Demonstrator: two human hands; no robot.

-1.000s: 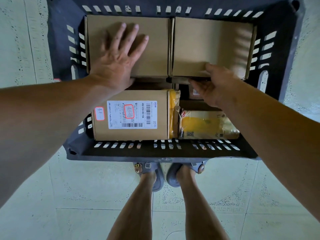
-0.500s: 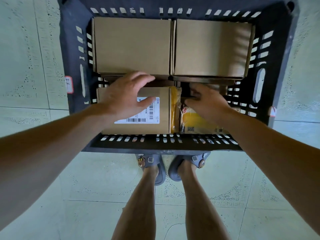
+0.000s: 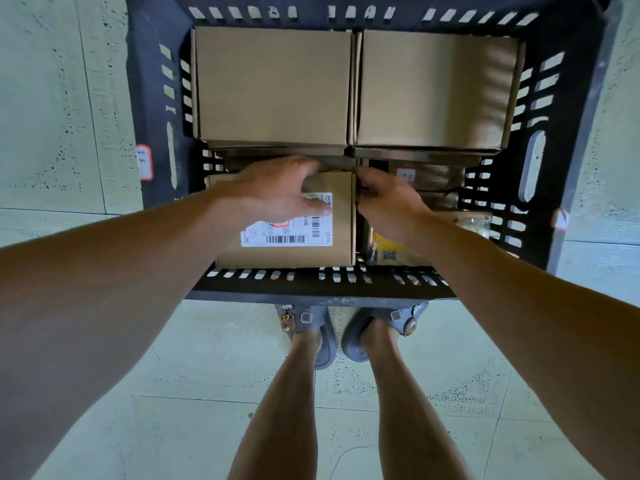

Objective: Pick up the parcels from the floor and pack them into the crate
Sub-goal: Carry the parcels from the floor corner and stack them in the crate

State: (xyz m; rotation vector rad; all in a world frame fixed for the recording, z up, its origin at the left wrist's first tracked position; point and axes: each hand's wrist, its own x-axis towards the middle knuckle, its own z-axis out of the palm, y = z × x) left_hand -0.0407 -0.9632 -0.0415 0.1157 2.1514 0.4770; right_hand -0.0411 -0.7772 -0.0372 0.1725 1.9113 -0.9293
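Note:
A dark slotted plastic crate (image 3: 325,287) stands on the floor in front of my feet, filled with cardboard parcels. Two plain brown boxes, one at far left (image 3: 273,84) and one at far right (image 3: 436,88), lie side by side on top. Nearer me sits a labelled box (image 3: 298,244) with a white barcode sticker. My left hand (image 3: 273,190) lies over its top far edge, fingers curled. My right hand (image 3: 388,199) grips its right edge, fingers bent down into the gap. A yellow taped parcel (image 3: 388,252) lies beside it, mostly hidden by my right wrist.
Pale green speckled floor tiles (image 3: 194,368) surround the crate. My two legs in grey slippers (image 3: 308,327) stand just behind the crate's near wall. A red-and-white tag (image 3: 143,162) is stuck on the crate's left outer side.
My left hand left the far-left box and came back onto the labelled box. My right hand moved left from the yellow parcel to the labelled box's right edge.

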